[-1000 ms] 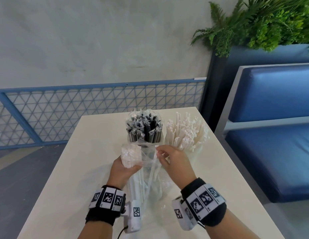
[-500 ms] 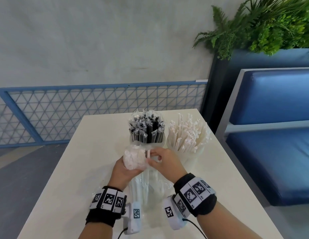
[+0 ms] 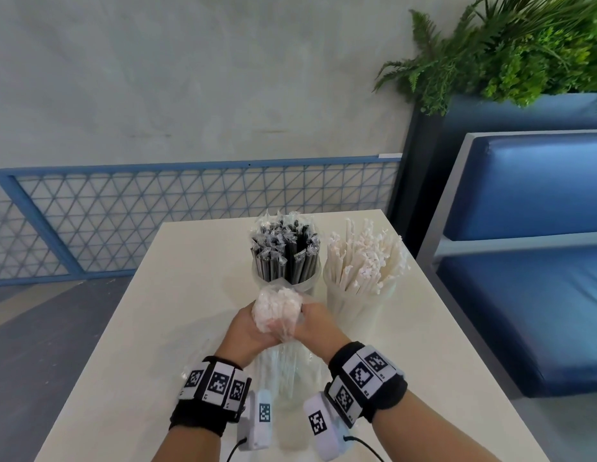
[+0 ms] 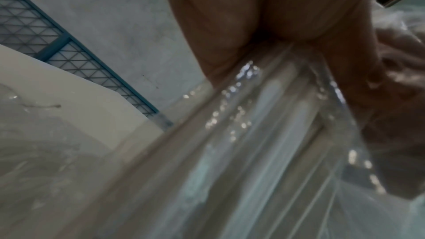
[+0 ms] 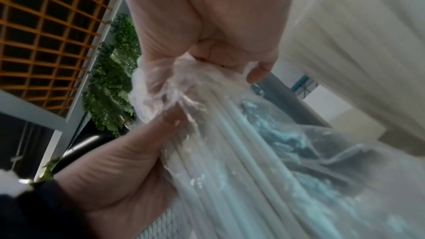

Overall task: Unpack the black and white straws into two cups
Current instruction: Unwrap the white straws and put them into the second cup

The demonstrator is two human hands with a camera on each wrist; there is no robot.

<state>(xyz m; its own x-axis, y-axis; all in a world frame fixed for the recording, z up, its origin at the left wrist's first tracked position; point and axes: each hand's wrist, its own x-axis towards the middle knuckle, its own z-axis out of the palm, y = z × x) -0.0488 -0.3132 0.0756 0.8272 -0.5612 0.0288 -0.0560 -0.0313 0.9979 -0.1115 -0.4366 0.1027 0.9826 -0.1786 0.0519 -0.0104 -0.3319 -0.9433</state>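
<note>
Straws (image 3: 276, 308) bunched in bag (image 3: 283, 371): your left hand (image 3: 247, 331) and right hand (image 3: 315, 328) both clamp them. Strip bag toward 6 o'clock, keeping bundle tight.

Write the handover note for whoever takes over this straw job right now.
Left hand and right hand both grip a bundle of white straws partly in its clear plastic bag, held above the table.
Done: black straws stand in the left cup, white straws in the right cup.
Left: free the bundle, add it to the right cup.
</note>
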